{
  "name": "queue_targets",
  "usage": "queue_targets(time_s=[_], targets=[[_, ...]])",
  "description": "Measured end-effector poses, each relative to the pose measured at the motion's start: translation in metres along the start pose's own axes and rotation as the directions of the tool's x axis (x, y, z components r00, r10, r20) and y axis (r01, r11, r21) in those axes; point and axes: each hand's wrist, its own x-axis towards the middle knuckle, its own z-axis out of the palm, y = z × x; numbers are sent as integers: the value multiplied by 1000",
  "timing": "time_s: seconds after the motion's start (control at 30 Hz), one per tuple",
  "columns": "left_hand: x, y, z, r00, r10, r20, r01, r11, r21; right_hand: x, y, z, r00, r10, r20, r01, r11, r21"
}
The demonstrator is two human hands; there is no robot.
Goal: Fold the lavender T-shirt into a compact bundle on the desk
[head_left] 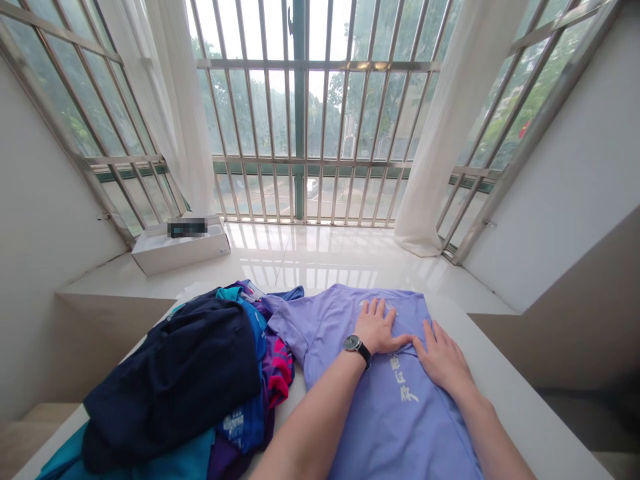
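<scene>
A light purple shirt point(375, 413), spread out on a white table point(505, 373), near a window with bars point(327, 162). Looks soft, with one short sleeve point(294, 323) sticking out to the left and touching a heap of clothes point(200, 360). Mostly flat, but with little wrinkles by the sleeve and lower down. White letters point(406, 395) in a line down the front, leaning a bit, starting just below the hands; a bit more white print near the top, partly under the left hand point(379, 327). Top edge almost straight, at the far side; bottom part running out of view. Left hand palm down on the shirt, fingers spread wide apart, with a black watch point(352, 343) on the wrist. Next to it, the right hand point(443, 353), also palm down and flat on the cloth, fingers closer together. Thumbs touching or nearly so; cannot tell which. In the heap, dark blue on top, with bright blue, purple and pink poking out. Behind the table, on a shiny white ledge point(310, 260), a white box point(183, 259).
</scene>
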Motion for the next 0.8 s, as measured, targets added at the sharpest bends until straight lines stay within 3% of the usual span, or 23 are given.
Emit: queue_targets(time_s=[0.4,0.63,0.73,0.8], targets=[[0,-2,-1,999,24,45,-25,999,27,8,10,13,996,7,-87,6,989,148],[4,-4,1,997,26,69,-26,1000,-3,9,12,2,976,-63,-209,97,983,157],[4,-4,1,998,25,63,-24,1000,-18,-1,21,-7,977,-104,-185,130,982,138],[4,-4,-1,998,32,54,-31,999,-23,-22,35,-13,970,-158,-183,182,975,126]])
